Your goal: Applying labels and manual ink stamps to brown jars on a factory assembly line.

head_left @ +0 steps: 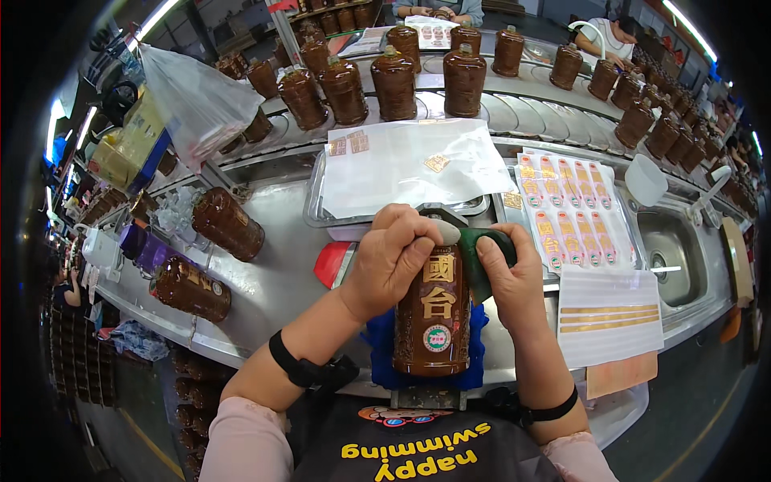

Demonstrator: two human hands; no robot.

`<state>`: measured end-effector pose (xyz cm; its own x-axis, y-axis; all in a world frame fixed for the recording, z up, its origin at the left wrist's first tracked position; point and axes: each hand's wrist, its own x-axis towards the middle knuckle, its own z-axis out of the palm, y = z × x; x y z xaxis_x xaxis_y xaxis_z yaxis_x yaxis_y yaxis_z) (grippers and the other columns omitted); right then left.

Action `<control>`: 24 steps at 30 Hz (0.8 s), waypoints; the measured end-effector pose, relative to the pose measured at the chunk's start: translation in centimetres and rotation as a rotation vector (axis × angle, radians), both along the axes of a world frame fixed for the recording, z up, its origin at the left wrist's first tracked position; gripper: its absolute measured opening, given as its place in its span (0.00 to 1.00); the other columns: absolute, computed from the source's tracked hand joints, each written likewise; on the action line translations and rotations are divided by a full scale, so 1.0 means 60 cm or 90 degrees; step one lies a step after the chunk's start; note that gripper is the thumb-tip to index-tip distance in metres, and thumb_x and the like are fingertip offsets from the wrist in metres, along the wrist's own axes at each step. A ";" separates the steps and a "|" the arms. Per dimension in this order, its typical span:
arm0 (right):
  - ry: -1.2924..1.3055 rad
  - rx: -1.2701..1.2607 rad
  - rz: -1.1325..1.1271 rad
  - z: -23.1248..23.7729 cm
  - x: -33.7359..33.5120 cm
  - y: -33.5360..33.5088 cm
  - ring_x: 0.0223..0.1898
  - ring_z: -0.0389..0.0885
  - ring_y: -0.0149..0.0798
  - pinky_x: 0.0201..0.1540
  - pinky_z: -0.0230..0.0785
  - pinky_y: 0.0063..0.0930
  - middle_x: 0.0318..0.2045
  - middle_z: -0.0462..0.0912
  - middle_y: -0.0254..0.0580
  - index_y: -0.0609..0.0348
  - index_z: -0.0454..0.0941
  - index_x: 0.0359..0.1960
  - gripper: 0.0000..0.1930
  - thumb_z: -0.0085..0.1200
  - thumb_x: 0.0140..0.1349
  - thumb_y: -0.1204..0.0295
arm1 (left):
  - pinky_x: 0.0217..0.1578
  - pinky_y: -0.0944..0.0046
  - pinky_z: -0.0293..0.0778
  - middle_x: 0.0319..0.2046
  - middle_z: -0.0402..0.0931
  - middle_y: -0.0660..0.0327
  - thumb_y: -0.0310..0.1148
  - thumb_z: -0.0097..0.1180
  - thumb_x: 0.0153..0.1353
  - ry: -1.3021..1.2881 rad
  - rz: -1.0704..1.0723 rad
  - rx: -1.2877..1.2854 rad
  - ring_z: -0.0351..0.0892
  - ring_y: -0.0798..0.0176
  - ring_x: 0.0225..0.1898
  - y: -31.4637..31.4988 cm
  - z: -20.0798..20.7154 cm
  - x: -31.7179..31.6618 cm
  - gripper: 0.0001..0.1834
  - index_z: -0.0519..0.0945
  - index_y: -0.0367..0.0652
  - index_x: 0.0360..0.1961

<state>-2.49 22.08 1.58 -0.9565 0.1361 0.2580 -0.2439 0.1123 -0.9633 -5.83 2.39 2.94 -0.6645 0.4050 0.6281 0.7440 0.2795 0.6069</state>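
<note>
A brown glazed bottle (434, 337) with gold characters and a round green-white seal lies in front of me on a blue cloth (381, 345), its neck pointing away. My left hand (389, 261) is curled closed at the bottle's upper left. A pale cover sits on one fingertip, which touches the top of the lettering; whatever its folded fingers may hold is hidden. In my right hand (514, 269) is a dark green pad (482, 277), gripped between thumb and fingers against the bottle's upper right side.
Two brown bottles (229, 225) lie at left. Ahead, a metal tray (316, 197) bears a white sheet with gold stickers. Label sheets (566, 213) and gold strips (608, 318) lie right, beside a sink (683, 273). Bottles line the conveyor (514, 112); people sit beyond it.
</note>
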 end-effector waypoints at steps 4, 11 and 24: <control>-0.022 -0.049 0.015 -0.005 0.003 0.005 0.32 0.73 0.25 0.36 0.69 0.21 0.30 0.77 0.34 0.63 0.75 0.41 0.12 0.58 0.64 0.67 | 0.50 0.62 0.66 0.40 0.74 0.56 0.33 0.47 0.69 -0.167 -0.044 0.072 0.71 0.57 0.44 0.012 -0.001 -0.005 0.10 0.76 0.39 0.38; -0.093 -0.230 0.049 -0.015 0.020 0.012 0.32 0.72 0.23 0.35 0.68 0.18 0.31 0.77 0.33 0.64 0.74 0.43 0.12 0.57 0.65 0.68 | 0.52 0.60 0.65 0.45 0.72 0.55 0.40 0.48 0.69 0.003 -0.036 -0.062 0.69 0.55 0.48 -0.008 0.014 -0.003 0.14 0.78 0.41 0.41; -0.023 -0.039 0.019 -0.003 0.033 0.028 0.33 0.77 0.26 0.36 0.71 0.20 0.32 0.81 0.38 0.63 0.74 0.43 0.13 0.59 0.63 0.68 | 0.60 0.48 0.54 0.27 0.79 0.66 0.46 0.52 0.65 0.239 0.082 -0.197 0.71 0.57 0.46 -0.014 0.003 0.047 0.13 0.79 0.49 0.37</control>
<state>-0.53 23.75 1.43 -0.9688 0.1220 0.2155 -0.2114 0.0458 -0.9763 -3.02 1.53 3.13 -0.4727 0.5393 0.6969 0.8427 0.5078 0.1787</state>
